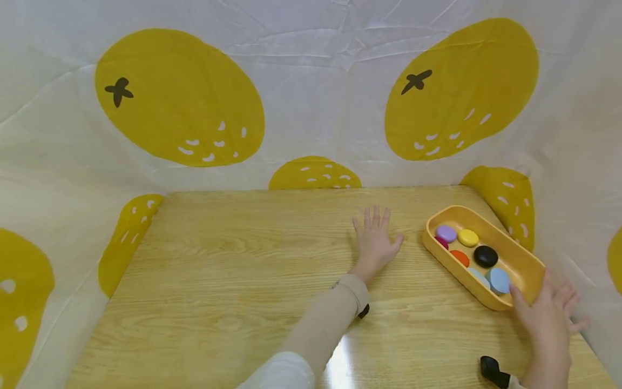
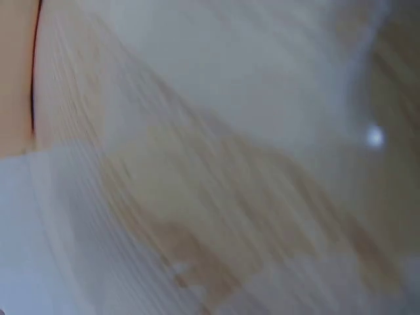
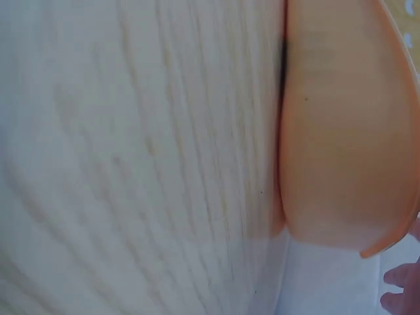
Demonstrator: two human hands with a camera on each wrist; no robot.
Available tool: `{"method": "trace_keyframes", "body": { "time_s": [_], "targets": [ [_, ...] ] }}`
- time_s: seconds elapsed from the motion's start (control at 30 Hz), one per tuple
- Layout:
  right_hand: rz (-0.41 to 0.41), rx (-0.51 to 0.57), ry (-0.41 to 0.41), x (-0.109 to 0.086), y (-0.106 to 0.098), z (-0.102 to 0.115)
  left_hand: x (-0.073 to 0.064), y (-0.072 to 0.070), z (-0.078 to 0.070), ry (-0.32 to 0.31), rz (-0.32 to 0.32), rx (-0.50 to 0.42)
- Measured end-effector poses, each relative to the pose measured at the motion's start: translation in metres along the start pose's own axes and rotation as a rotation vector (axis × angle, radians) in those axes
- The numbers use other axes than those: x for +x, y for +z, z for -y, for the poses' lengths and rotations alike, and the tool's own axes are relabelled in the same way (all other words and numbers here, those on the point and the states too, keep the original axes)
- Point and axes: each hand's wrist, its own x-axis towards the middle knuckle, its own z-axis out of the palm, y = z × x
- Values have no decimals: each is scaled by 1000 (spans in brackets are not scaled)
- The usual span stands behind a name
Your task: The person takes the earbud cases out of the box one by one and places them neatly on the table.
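Note:
An orange-yellow oblong tray (image 1: 466,278) lies at a slant on the right of the table. Several smooth, pebble-like pieces sit inside it, among them a black one (image 1: 486,256), a yellow one (image 1: 468,237), a purple one (image 1: 445,233) and a light blue one (image 1: 498,281). My right hand (image 1: 544,316) is at the tray's near right end, thumb and index finger by the rim, other fingers spread outside; whether it touches is unclear. Left of the tray, my left hand (image 1: 375,246) lies with fingers spread over the table, holding nothing. The tray's outer wall (image 3: 348,144) fills the right wrist view's right side.
The wood-grain table (image 1: 218,270) is bordered by a white cloth (image 1: 320,108) with large yellow fruit prints at the back and both sides. The tray's right end lies close to the right-hand cloth. A black strap end (image 1: 493,371) shows by the right wrist.

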Motion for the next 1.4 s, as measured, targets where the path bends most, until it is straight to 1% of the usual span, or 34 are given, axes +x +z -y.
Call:
{"method": "trace_keyframes", "body": {
  "time_s": [0.17,0.3,0.43,0.53,0.67,0.73,0.83,0.93,1.07,1.13,1.4],
  "targets": [
    [22,18,35,-3,1,-1,2,6,-28,-6,46,20],
    [40,46,70,-4,1,-1,1,9,-47,-14,89,24],
    [59,79,96,-3,2,-2,-1,11,-60,8,131,13],
    [69,92,103,-2,3,-4,-4,10,-66,38,162,42],
    [87,101,113,0,4,-7,-5,9,-72,74,205,100],
    [100,108,121,1,4,-7,-6,9,-73,83,217,121],
    [127,115,140,1,3,-7,-6,10,-74,84,221,129],
    [153,122,183,2,2,-4,-5,12,-73,81,223,158],
    [197,127,252,2,0,-1,-3,13,-72,77,229,230],
    [221,128,275,2,0,0,-3,13,-72,77,232,257],
    [275,138,309,4,-1,5,-4,9,-72,60,262,261]
  ]
}}
